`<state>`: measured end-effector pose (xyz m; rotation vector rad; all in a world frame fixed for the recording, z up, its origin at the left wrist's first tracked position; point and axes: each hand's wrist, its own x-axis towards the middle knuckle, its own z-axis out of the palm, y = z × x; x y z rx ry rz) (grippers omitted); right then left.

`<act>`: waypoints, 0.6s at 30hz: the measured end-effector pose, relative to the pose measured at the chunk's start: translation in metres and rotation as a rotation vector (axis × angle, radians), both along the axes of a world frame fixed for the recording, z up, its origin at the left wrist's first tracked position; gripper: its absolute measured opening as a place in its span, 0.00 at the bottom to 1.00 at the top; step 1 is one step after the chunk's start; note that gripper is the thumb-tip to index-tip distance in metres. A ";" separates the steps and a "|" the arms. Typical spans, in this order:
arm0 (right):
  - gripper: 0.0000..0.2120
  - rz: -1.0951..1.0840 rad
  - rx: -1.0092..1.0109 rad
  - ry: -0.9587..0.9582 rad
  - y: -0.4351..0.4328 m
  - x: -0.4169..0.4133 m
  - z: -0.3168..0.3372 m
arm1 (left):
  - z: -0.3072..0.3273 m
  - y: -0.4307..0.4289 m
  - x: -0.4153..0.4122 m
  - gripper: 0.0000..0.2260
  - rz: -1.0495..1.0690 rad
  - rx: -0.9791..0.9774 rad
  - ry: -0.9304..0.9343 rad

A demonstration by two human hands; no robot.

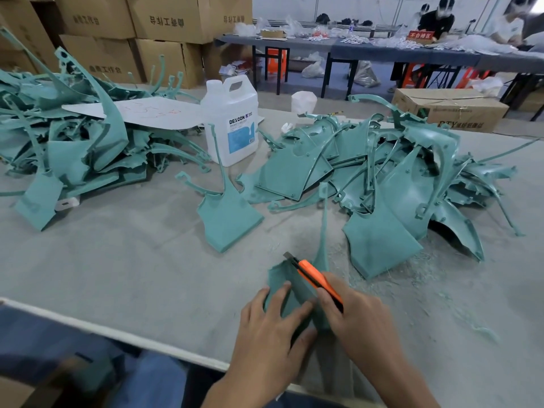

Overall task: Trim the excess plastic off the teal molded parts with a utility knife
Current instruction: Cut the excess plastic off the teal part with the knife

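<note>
My left hand (272, 322) grips a teal molded part (290, 285) near the table's front edge, fingers over its flat panel and thumb under its near edge. A long thin arm of that part rises away from me. My right hand (357, 316) holds an orange utility knife (316, 276), its blade out and lying along the part's upper edge. Another teal part (228, 219) stands alone just beyond. Large heaps of teal parts lie at the left (73, 148) and at the right (391, 178).
A white plastic jug (232, 122) labelled DEXCON stands mid-table beside a white card sheet (147, 113). Thin plastic shavings (412, 275) litter the grey table (117, 260) by the right heap. Cardboard boxes (164, 16) are stacked behind. People work at a far table (412, 51).
</note>
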<state>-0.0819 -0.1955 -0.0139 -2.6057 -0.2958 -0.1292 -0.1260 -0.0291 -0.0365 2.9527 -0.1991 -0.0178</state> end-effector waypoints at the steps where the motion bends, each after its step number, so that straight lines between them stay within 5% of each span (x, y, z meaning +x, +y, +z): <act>1: 0.15 -0.013 -0.002 0.000 0.000 0.001 0.000 | 0.000 0.000 0.000 0.20 0.000 0.013 0.001; 10: 0.16 0.006 -0.018 -0.010 -0.008 0.000 0.005 | -0.003 -0.001 -0.003 0.20 -0.008 -0.006 -0.003; 14: 0.15 -0.053 0.124 -0.015 -0.007 -0.011 0.005 | -0.002 -0.010 -0.004 0.21 0.033 -0.078 -0.078; 18: 0.15 -0.122 0.172 0.028 -0.013 -0.018 0.005 | -0.011 -0.018 -0.007 0.23 0.041 -0.459 -0.069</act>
